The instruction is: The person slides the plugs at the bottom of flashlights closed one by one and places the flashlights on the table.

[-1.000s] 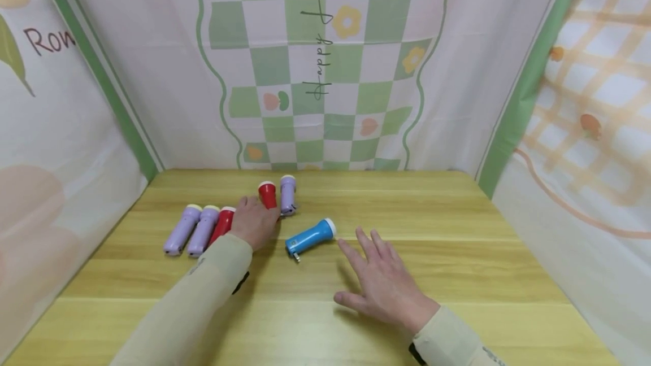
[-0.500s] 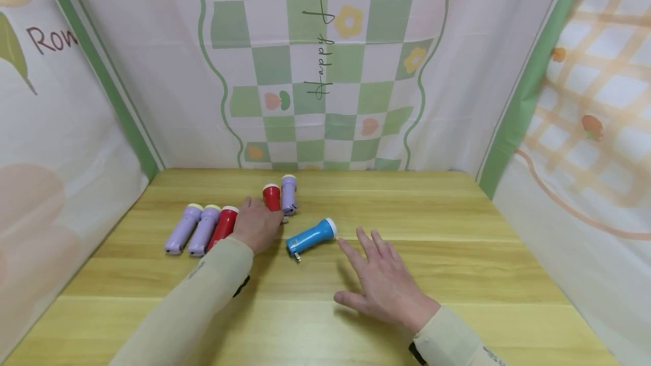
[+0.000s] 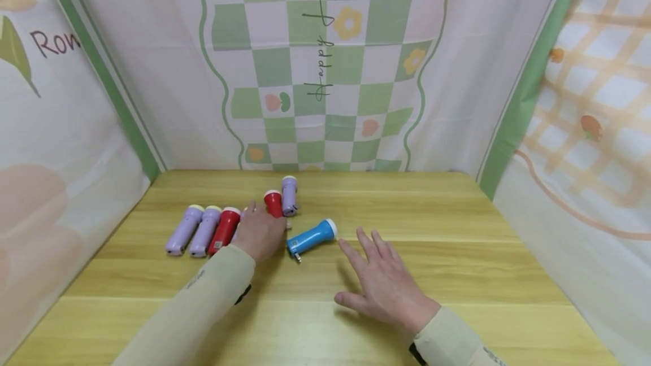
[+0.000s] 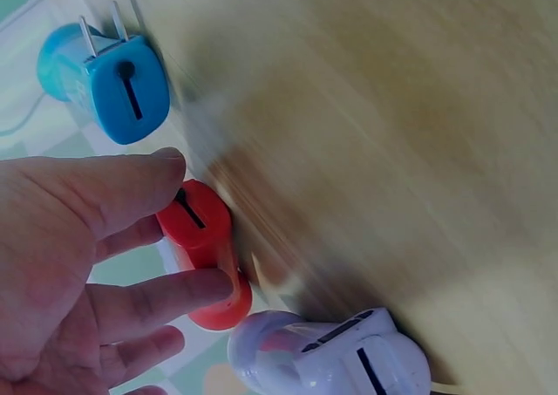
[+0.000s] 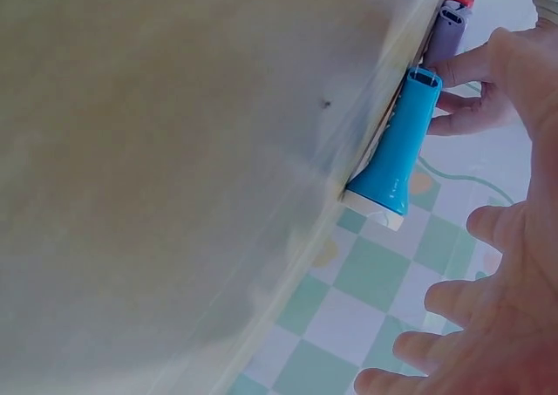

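My left hand [image 3: 261, 234] pinches a red flashlight [image 3: 273, 203] between thumb and fingers; in the left wrist view the end of this red flashlight [image 4: 193, 222] shows a dark slot. A purple flashlight [image 3: 289, 196] lies just beyond it. Mostly hidden behind my left hand is another purple flashlight, whose slotted end [image 4: 370, 360] appears low in the left wrist view. Between my hands rests a blue flashlight [image 3: 312, 236] with its metal plug prongs folded out. My right hand [image 3: 389, 287] is to its right, fingers spread and holding nothing.
Left of my left hand, two purple flashlights [image 3: 184, 230] and a red flashlight [image 3: 225, 231] lie side by side on the wooden table [image 3: 325, 326]. Printed cloth [image 3: 356, 72] hangs behind the table and at both sides.
My left hand has drawn the red flashlight a little toward me and to the right, apart from the row. My right hand and the blue flashlight have stayed in place.
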`<move>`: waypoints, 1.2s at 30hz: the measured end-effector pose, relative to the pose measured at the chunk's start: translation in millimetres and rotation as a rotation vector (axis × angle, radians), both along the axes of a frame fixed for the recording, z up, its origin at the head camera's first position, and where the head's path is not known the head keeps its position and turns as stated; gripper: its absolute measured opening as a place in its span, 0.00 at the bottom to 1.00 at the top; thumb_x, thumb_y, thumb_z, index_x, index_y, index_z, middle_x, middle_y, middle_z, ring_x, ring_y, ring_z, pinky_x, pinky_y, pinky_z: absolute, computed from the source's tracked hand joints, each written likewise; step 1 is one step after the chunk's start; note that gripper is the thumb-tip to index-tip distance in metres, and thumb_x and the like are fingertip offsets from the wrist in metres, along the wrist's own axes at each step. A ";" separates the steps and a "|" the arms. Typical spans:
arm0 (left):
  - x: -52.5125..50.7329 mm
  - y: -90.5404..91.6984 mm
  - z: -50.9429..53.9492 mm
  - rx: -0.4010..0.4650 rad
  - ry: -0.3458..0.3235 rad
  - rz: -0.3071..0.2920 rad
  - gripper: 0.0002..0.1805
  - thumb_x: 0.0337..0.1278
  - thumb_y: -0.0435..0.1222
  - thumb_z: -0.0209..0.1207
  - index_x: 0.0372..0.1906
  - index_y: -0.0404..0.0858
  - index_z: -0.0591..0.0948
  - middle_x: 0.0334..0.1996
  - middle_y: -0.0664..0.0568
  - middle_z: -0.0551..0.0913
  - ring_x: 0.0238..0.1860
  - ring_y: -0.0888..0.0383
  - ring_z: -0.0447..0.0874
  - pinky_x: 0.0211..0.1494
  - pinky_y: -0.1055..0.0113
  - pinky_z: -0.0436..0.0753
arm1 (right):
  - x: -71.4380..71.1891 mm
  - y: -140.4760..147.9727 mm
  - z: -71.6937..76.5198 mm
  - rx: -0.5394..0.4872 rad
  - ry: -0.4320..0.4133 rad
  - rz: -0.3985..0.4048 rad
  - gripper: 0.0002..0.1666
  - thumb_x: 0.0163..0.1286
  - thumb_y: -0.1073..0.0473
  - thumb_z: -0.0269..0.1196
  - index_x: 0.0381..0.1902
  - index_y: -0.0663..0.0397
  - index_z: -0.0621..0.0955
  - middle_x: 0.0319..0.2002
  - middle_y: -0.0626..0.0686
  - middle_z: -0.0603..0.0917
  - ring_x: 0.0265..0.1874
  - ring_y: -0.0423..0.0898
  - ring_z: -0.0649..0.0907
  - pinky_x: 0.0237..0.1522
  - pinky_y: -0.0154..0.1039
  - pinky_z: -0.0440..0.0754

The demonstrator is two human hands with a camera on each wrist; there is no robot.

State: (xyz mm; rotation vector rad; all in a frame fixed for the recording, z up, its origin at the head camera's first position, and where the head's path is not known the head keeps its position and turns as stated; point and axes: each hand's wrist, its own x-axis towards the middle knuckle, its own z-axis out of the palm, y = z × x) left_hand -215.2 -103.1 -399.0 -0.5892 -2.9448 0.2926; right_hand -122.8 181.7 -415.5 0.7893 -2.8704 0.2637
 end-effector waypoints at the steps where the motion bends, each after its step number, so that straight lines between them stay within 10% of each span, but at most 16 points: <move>1: 0.9 0.7 0.4 -0.003 0.006 -0.002 0.08 0.72 0.38 0.61 0.48 0.40 0.86 0.43 0.40 0.90 0.52 0.37 0.86 0.76 0.35 0.67 | 0.1 0.0 -0.2 0.001 0.000 -0.001 0.60 0.62 0.22 0.65 0.83 0.43 0.60 0.81 0.68 0.55 0.78 0.74 0.57 0.75 0.71 0.59; 17: 4.0 1.1 -0.4 0.005 -0.022 0.011 0.06 0.72 0.37 0.62 0.48 0.43 0.85 0.45 0.42 0.90 0.55 0.36 0.84 0.77 0.35 0.65 | 1.4 -0.4 -2.1 0.003 0.014 -0.002 0.61 0.61 0.22 0.65 0.83 0.43 0.60 0.81 0.68 0.56 0.78 0.73 0.58 0.75 0.71 0.59; 36: 13.9 5.7 4.7 -0.042 -0.022 -0.040 0.05 0.65 0.37 0.69 0.43 0.45 0.84 0.27 0.47 0.88 0.34 0.42 0.90 0.73 0.35 0.71 | 1.1 -0.5 -2.7 0.003 0.019 -0.004 0.61 0.61 0.22 0.65 0.83 0.43 0.60 0.81 0.68 0.56 0.78 0.73 0.58 0.74 0.72 0.60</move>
